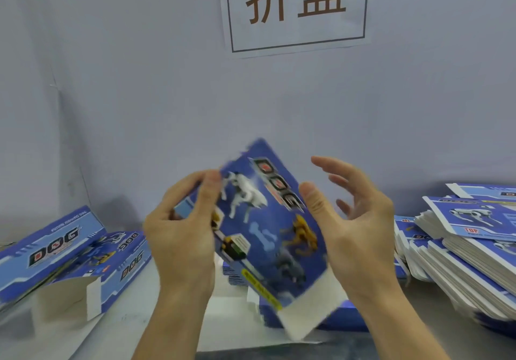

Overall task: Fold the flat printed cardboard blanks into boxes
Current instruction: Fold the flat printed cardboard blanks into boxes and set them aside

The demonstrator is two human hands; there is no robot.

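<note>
While my left hand [181, 228] grips the blank [268, 231] by its left edge, thumb on the printed face and fingers curled behind, the blank hangs tilted in the air above the bench [134, 312], blurred with motion. My right hand [343, 220] is released, fingers spread and relaxed, its thumb just at the blank's right edge; I cannot tell whether it touches. I judge the step to be opening the flat sleeve into a tube. To do it well I would bring the right hand onto the opposite edge and press the two edges toward each other along the creases, so the panels square up rather than buckle, keeping the white flap at the bottom free. Folded boxes [55, 250] lie on the left, and the stack of flat blanks [469, 253] waits on the right. A sign [296, 8] hangs on the wall.
</note>
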